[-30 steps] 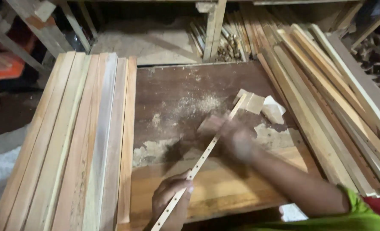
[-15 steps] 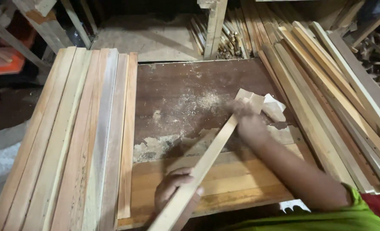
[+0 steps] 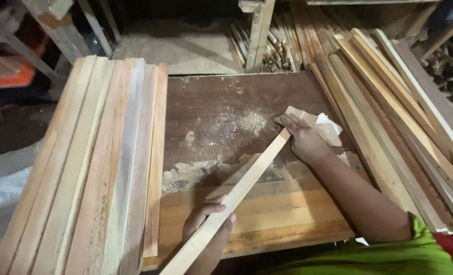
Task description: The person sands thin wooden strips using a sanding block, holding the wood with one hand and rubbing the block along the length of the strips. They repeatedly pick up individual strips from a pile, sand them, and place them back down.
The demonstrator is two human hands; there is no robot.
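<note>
Sawdust-strewn and patched with worn veneer, a wooden workbench [image 3: 267, 97] fills a cluttered carpentry shop seen from a head-worn camera. Nearest the viewer, the person's left hand [image 3: 206, 219] is curled around the lower part of a long pale wooden slat [image 3: 236, 196], fingers wrapped under it and thumb on its near edge, the slat running diagonally up and away from that hand across the bench. At the slat's far end the right hand [image 3: 303, 140], on a bare forearm below a green sleeve [image 3: 389, 262], lies palm down with fingers loosely bent; its fingertips press a folded sheet of sandpaper [image 3: 295, 114] against the slat's tip, and how tightly it grips the sheet cannot be told. Just beyond and to the right of that hand lie pale scraps of paper [image 3: 331, 130], touching the bench top. A drift of sawdust [image 3: 236, 125] sits to the left of the right hand, near but clear of the slat. Well to the left of the left hand, a stack of planed boards [image 3: 99, 163] lies side by side along the bench edge. To the right of the right forearm, a second pile of long slats [image 3: 405, 112] slopes away. Farther off, behind the bench, an upright wooden post [image 3: 259, 33] stands among bundled sticks.
</note>
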